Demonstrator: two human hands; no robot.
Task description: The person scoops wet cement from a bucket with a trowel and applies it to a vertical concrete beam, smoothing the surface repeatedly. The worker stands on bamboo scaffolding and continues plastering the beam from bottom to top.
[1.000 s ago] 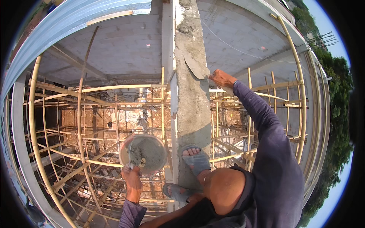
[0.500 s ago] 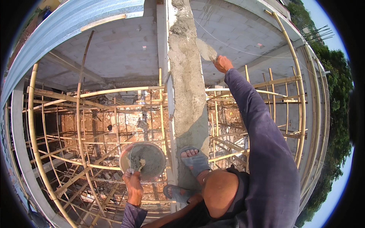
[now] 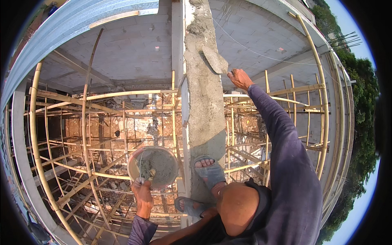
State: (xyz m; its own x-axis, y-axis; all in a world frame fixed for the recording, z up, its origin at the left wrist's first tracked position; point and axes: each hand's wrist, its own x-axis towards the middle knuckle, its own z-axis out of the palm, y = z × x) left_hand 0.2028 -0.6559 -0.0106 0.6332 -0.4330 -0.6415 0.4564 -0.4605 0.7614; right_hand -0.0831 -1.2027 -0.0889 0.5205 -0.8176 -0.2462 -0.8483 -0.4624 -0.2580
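Observation:
My right hand (image 3: 241, 78) is closed round the handle of a trowel (image 3: 215, 60), at the far end of my outstretched arm. The grey blade lies over the mortar-covered top of a narrow concrete beam (image 3: 204, 102), casting a shadow on it. Just beyond the blade sits rough mortar (image 3: 199, 27). At the lower left, my left hand (image 3: 143, 198) grips the thin wire handle of a bucket (image 3: 131, 163). Wet grey mortar (image 3: 159, 167) fills part of the bucket, which hangs beside the beam. My sandalled feet (image 3: 210, 171) stand on the beam's near end.
Bamboo scaffolding (image 3: 84, 122) stands on both sides, far below the beam top. Rubble and brown earth (image 3: 110, 126) lie at the bottom. A thin string (image 3: 261, 56) runs across the right side. Grey block walls (image 3: 122, 53) and blue corrugated sheeting (image 3: 77, 28) are beyond.
The trowel has moved left from the beam's right edge onto its top, and the blade has turned. My right hand has shifted slightly nearer. The left hand still holds the bucket.

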